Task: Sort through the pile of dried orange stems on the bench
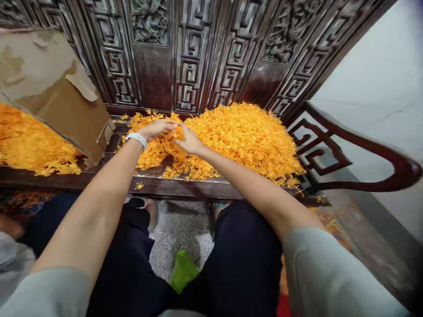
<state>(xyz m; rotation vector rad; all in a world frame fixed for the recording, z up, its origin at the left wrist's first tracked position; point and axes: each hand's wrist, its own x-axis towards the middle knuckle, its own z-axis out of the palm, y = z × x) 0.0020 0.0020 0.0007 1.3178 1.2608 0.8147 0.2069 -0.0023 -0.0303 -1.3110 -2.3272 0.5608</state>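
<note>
A large heap of thin orange strands (241,136) lies on the seat of a dark carved wooden bench (185,187). My left hand (158,128), with a white band on its wrist, reaches into the heap's left side, fingers curled over a tuft of strands. My right hand (188,140) meets it from the right, fingers pinched together on the same tuft. Both forearms stretch out from grey sleeves above my dark-trousered knees.
A torn cardboard box (62,92) leans at the left over a second orange pile (29,145). The bench's carved back (198,53) rises behind, its curved armrest (346,154) at the right. A green object (183,270) lies on the speckled floor between my legs.
</note>
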